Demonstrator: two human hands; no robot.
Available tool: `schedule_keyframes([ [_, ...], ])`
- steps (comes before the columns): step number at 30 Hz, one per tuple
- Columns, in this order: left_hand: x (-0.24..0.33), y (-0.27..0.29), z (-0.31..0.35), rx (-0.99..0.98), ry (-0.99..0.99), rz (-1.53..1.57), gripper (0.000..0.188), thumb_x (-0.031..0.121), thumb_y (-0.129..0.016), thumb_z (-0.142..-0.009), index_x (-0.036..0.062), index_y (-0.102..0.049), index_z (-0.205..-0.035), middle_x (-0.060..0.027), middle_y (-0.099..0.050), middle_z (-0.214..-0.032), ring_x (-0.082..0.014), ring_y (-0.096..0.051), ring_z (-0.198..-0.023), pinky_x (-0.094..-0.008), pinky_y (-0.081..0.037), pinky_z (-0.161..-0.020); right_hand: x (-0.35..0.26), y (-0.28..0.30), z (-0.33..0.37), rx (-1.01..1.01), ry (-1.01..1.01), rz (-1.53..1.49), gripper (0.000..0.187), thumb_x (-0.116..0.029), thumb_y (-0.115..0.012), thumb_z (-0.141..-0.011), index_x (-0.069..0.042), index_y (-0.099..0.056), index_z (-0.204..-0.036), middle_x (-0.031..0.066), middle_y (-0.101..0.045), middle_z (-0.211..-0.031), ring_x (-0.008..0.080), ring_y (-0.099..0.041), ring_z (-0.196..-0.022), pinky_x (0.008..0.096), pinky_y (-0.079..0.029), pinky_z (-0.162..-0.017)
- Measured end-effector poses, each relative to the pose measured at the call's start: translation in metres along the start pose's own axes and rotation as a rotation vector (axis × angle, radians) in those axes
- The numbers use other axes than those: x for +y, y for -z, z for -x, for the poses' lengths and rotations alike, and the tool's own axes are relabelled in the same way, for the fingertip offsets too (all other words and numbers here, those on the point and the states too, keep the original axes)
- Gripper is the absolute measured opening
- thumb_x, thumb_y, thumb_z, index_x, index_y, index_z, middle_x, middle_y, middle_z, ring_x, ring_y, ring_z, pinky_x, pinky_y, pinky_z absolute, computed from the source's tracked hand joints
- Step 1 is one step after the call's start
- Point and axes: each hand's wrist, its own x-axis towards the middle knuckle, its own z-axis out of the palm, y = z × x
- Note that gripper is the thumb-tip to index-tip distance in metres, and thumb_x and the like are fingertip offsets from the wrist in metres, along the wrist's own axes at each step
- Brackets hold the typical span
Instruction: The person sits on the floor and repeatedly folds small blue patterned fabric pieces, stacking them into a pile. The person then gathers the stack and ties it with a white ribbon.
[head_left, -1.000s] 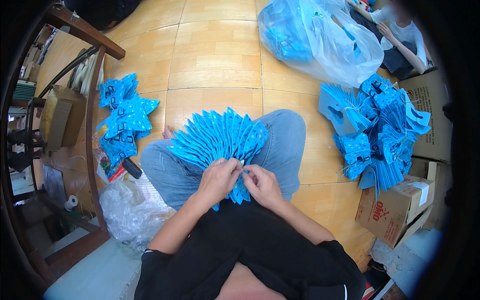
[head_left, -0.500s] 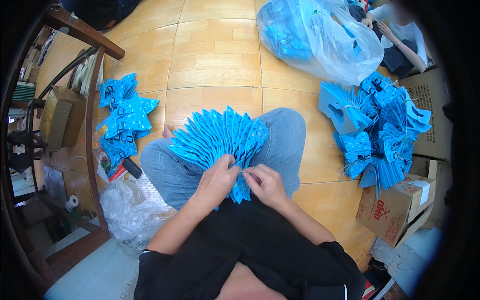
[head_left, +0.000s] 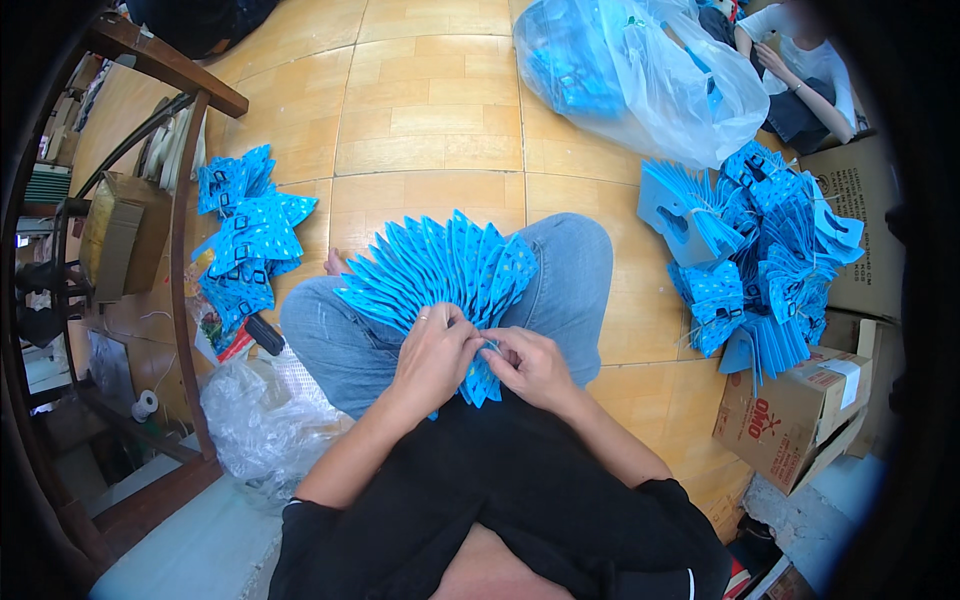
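A bundle of blue, dotted folded pieces (head_left: 440,262) lies in my lap, fanned out at the far side and pinched narrow at the middle. Over that narrow part my left hand (head_left: 432,352) is closed, fingertips pressed together. My right hand (head_left: 532,368) is closed too, its thumb and forefinger meeting the left fingertips. A short bit of thin pale string (head_left: 491,345) shows between the two hands; most of it is hidden by the fingers. Below them, the near ends of the bundle (head_left: 481,384) poke out.
Similar blue bundles (head_left: 250,235) lie on the floor at left, and a larger heap (head_left: 765,255) at right. Beside it stand an opened cardboard box (head_left: 790,415) and a full plastic bag (head_left: 650,75). Crumpled clear plastic (head_left: 262,425) and a wooden frame (head_left: 185,280) are at left.
My left fingers have shifted slightly and drawn up to the right fingertips over the string. The bundle stays in my lap. At the far right, the other person's hands have moved.
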Motion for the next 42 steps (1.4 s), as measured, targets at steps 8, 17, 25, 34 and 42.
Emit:
schedule_keyframes([
  [8,-0.006,0.001,-0.005,-0.055,0.142,0.1,0.019,0.017,-0.072,-0.083,-0.0015,-0.068,-0.083,-0.0148,-0.056,-0.094,-0.0324,-0.053,-0.092,-0.0395,-0.043,-0.082,0.001,-0.007,-0.005,0.033,0.004,0.022,0.023,-0.012,-0.073,-0.08,-0.005,-0.066,-0.101,0.0073,-0.058,-0.069,0.0211,-0.057,-0.056,0.0349,-0.046,-0.051],
  [17,-0.007,0.015,-0.003,-0.154,0.146,0.2,0.018,0.015,-0.069,-0.084,-0.0001,-0.071,-0.094,-0.0191,-0.055,-0.112,-0.0332,-0.05,-0.106,-0.0385,-0.041,-0.093,0.01,-0.009,-0.006,0.152,0.193,0.187,0.022,-0.01,-0.075,-0.075,-0.006,-0.065,-0.095,0.0073,-0.06,-0.07,0.0238,-0.059,-0.06,0.0348,-0.048,-0.054],
  [25,-0.007,0.01,0.002,-0.092,0.046,0.114,0.014,0.009,-0.068,-0.083,-0.0008,-0.07,-0.092,-0.0225,-0.054,-0.118,-0.0391,-0.049,-0.115,-0.0429,-0.04,-0.097,0.012,-0.007,-0.011,0.146,0.318,0.23,0.017,-0.009,-0.075,-0.075,-0.006,-0.064,-0.087,0.0062,-0.059,-0.071,0.0243,-0.06,-0.063,0.0349,-0.047,-0.055],
  [34,-0.004,0.009,-0.004,-0.108,0.218,0.171,0.019,0.017,-0.063,-0.089,-0.0006,-0.07,-0.091,-0.0223,-0.055,-0.116,-0.0368,-0.049,-0.112,-0.0422,-0.039,-0.097,0.011,-0.007,-0.012,0.114,0.393,0.324,0.018,-0.012,-0.075,-0.074,-0.007,-0.064,-0.087,0.0042,-0.053,-0.068,0.0214,-0.055,-0.059,0.0347,-0.042,-0.052],
  [42,-0.005,0.01,-0.003,-0.119,0.187,0.164,0.021,0.018,-0.06,-0.091,0.0003,-0.071,-0.093,-0.0221,-0.055,-0.117,-0.0362,-0.049,-0.113,-0.0423,-0.039,-0.098,0.01,-0.012,-0.012,0.172,0.418,0.305,0.015,-0.012,-0.075,-0.076,-0.008,-0.065,-0.087,0.004,-0.054,-0.068,0.0214,-0.056,-0.059,0.0333,-0.042,-0.052],
])
